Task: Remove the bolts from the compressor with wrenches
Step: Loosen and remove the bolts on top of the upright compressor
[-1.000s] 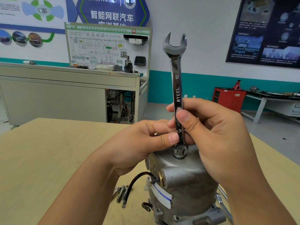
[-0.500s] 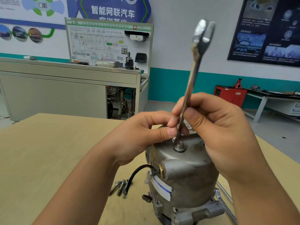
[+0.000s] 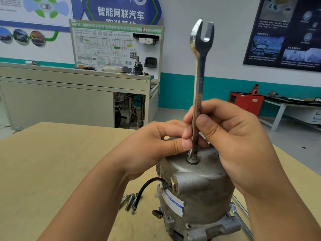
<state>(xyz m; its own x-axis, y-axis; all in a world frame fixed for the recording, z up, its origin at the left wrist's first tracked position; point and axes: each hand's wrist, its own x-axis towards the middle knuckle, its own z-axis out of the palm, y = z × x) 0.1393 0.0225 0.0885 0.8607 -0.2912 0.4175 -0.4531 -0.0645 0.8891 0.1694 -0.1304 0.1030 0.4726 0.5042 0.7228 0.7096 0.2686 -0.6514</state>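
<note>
While the right hand (image 3: pixel 243 145) pinched the shank of the long chrome steel wrench (image 3: pixel 199 75) between thumb and curled fingers, and the left hand (image 3: pixel 152 146) pinched it just below, the tool stood nearly upright on the washered hex bolt (image 3: pixel 192 159). That bolt sat atop the dull grey cast-metal compressor (image 3: pixel 199 188), which stood on end on the pale wooden table (image 3: pixel 52 171), loose silver bolts (image 3: pixel 128 200) beside its base. Good practice would likely be light twirling, shank in line with the bolt, so the head stayed seated.

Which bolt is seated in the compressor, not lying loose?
The bolt atop the compressor, under the upright wrench; the other bolts lie loose on the table.
</note>
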